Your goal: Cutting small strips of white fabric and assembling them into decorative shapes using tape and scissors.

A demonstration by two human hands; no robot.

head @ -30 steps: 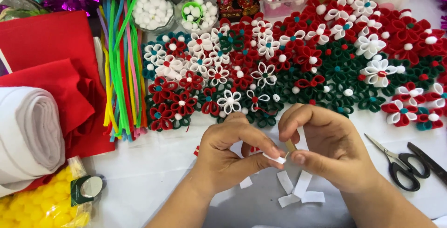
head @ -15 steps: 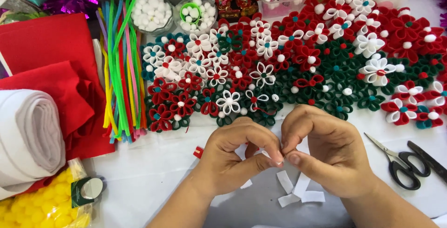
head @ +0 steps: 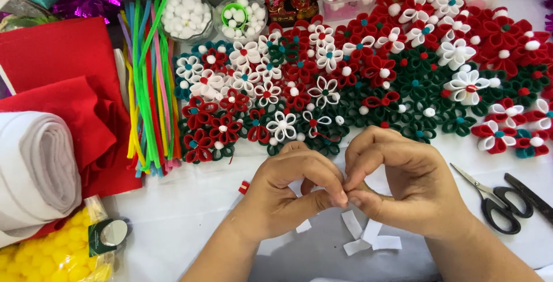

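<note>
— Both hands have closed together since a second ago, hiding the small white felt strip that showed between them.

— Left hand [head: 288, 192] and right hand [head: 403, 187] pinch fingertip to fingertip above the loose white felt strips [head: 363, 236]; the strip seems caught in that pinch.

— Risk?

— A slipping pinch could let the fold spring open. Black-handled scissors [head: 495, 201] lie just right; red, white and green felt flowers [head: 345, 80] crowd behind.
</note>
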